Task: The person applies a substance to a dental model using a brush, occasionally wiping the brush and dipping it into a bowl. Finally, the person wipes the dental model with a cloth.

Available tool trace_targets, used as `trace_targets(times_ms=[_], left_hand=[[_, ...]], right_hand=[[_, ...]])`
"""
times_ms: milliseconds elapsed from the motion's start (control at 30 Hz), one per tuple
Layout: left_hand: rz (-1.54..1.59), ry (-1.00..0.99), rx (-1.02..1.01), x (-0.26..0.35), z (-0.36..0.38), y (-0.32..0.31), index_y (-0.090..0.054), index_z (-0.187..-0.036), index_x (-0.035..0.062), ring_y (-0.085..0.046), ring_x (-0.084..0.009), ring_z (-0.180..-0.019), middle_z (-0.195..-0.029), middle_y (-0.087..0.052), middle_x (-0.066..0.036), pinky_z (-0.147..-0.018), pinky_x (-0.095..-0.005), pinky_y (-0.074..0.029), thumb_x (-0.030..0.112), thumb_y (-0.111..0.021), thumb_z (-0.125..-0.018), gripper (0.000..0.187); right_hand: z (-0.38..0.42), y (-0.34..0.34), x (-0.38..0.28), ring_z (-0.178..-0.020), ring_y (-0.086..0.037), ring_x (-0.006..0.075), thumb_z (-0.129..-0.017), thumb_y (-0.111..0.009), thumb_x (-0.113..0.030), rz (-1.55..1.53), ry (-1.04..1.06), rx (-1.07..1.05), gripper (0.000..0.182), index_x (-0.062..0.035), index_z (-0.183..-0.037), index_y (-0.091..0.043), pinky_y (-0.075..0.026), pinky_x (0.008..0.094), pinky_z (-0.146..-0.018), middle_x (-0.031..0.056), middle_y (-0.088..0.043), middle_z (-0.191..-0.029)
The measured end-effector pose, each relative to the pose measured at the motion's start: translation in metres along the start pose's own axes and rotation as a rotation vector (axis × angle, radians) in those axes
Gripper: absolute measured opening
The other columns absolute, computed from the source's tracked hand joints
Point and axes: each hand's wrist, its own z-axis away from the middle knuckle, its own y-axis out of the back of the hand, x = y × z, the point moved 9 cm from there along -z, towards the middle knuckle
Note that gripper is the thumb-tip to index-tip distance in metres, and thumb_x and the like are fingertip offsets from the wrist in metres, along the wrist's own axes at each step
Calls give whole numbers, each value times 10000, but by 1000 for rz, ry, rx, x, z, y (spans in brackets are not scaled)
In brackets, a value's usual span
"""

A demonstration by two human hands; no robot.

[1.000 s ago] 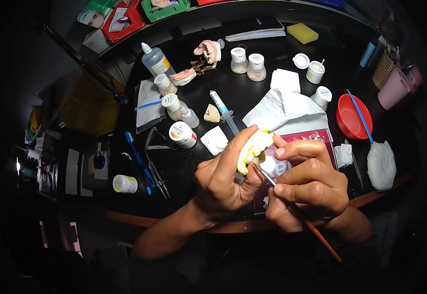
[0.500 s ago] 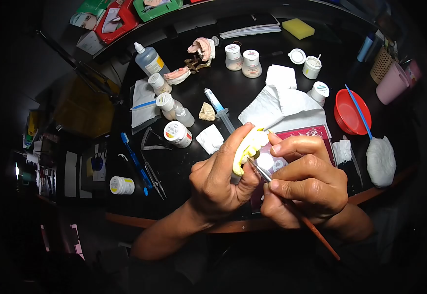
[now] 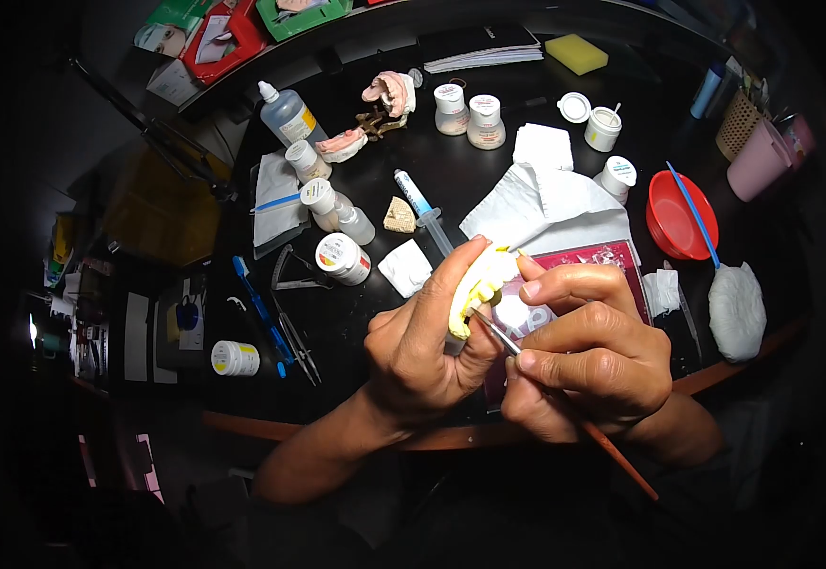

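Observation:
Between the fingers and thumb of my left hand (image 3: 417, 351) is a pale yellow and white dental model (image 3: 472, 292), curved like a tooth arch. My left fingers partly cover it. My right hand (image 3: 602, 356) pinches a thin brush (image 3: 612, 455) with a reddish-brown handle and a metal ferrule. The brush's tip meets the lower inner side of the model; whether it touches is too small to tell. My right index fingertip rests at the model's upper right end. Under my hands lies a dark red tray or plate (image 3: 579, 256) with a pale round mark.
White tissue (image 3: 545, 204) lies behind my hands. A syringe (image 3: 422, 204), a white jar (image 3: 344, 258) and tweezers (image 3: 297, 346) are to the left. On the right stand a red bowl (image 3: 680, 218) and a white wrapped pad (image 3: 737, 313). Pink dental models (image 3: 392, 95) sit farther back.
The brush tip has shifted slightly left and down along the model. My right hand moved a little with it; my left hand keeps nearly the same place.

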Motion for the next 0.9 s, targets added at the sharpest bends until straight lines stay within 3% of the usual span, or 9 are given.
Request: trace_targets(times_ms=[333, 433, 767, 900], left_hand=[[-14, -3, 5, 0, 0, 0, -589, -1336, -155, -782, -253, -963, -1114, -754, -239, -799, -311, -620, 212, -601, -1072, 452], [-19, -33, 17, -3, 3, -1, -594, -1324, -154, -795, -298, -885, -1175, -735, -260, -737, -341, -629, 302, -644, -1060, 529], [-56, -13, 9, -1, 0, -1, -602, -1322, -138, -797, -298, -869, -1089, -752, -265, -709, -352, -642, 258, -649, -1054, 480], [-59, -5, 13, -1, 0, -1, -608, -1324, -129, -796, -291, -833, -1040, -760, -255, -686, -351, -634, 240, -655, -1050, 462]], right_hand=[[0, -2, -1, -1031, -717, 337, -670, -823, 52, 1, -4, -12, 189, -3, -824, -728, -608, 488, -957, 89, -713, -817], [0, -1, -1, -1032, -716, 337, -664, -822, 55, -2, -5, -11, 194, -3, -823, -727, -608, 488, -958, 88, -712, -815], [0, -1, 0, -1034, -706, 336, -667, -822, 60, -21, -3, -8, 213, -5, -849, -732, -608, 490, -955, 95, -711, -837], [0, -1, 0, -1031, -699, 340, -671, -819, 37, -17, 19, -5, 216, -7, -867, -740, -612, 454, -901, 86, -699, -836]])
